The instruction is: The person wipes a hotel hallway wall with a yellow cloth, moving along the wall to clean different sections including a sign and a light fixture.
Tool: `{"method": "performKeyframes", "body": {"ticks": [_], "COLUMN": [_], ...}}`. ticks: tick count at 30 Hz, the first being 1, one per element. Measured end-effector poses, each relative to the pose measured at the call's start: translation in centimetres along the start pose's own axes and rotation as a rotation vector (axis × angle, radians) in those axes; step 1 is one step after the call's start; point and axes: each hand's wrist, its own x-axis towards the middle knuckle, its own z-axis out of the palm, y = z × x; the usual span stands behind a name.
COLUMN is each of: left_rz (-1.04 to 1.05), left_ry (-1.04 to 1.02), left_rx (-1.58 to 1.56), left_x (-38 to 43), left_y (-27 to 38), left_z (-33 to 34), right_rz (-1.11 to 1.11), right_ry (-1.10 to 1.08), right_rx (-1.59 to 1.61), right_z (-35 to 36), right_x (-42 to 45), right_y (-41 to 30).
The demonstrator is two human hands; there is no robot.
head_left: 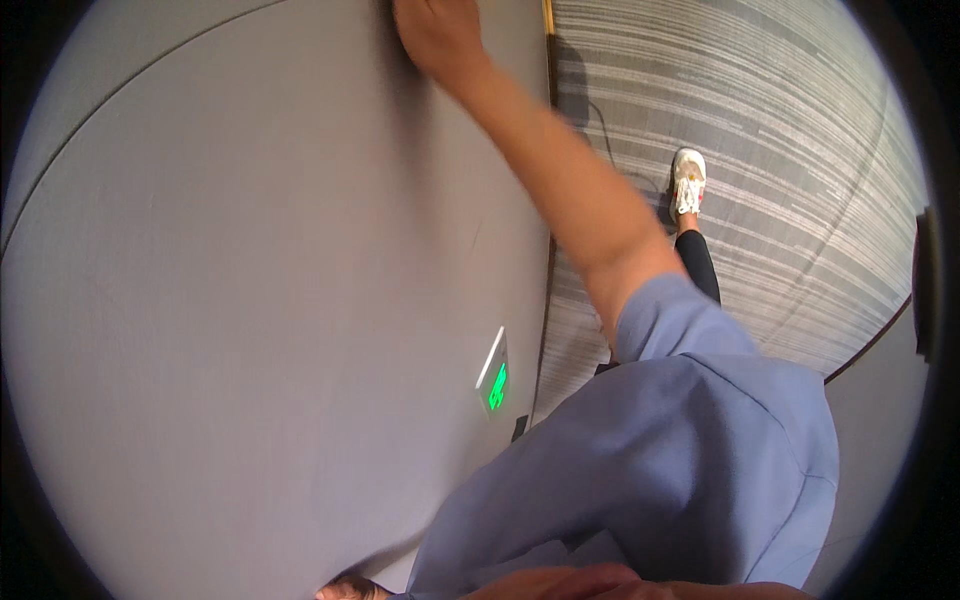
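Note:
A large grey wall panel (262,300) fills the left of the view. My right hand (439,34) is at the top edge, close to the panel, with its fingers curled; the frame cuts it off, so whether it holds anything cannot be told. A dark shadow falls on the panel beside it. At the bottom edge, part of my left hand (352,588) shows against the panel, mostly out of frame, and its grip is hidden. Between the hands, nearer the left one, a green-lit sign (496,375) is mounted low on the panel.
Striped grey carpet (765,150) runs along the panel's base. A foot in a white lace-up shoe (688,180) stands on it. Beside the panel lies a thin dark cable (604,135). A small dark fitting (520,428) sits below the sign. Another grey wall (874,390) borders the right.

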Motion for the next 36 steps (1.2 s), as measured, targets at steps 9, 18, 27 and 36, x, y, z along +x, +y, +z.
{"method": "performKeyframes", "body": {"ticks": [9,18,27,36], "left_rz": [-0.059,0.017,0.100,0.062], "left_ry": [0.029,0.003,0.041,0.093], "left_rx": [0.061,0.071,0.056,-0.017], "left_x": [0.0,0.4,0.1,3.1], "left_y": [0.4,0.4,0.2,2.0], "left_z": [0.7,0.8,0.2,-0.3], "right_rz": [-0.924,1.291,0.879,-0.468], "right_ry": [0.281,-0.039,0.054,-0.272], "right_rx": [-0.753,0.107,0.292,0.123], "right_z": [-1.5,-12.4,-3.7,5.8], "right_x": [21.6,-27.8,-8.2,-5.3], "right_y": [10.7,23.8,3.4,-34.8]}}
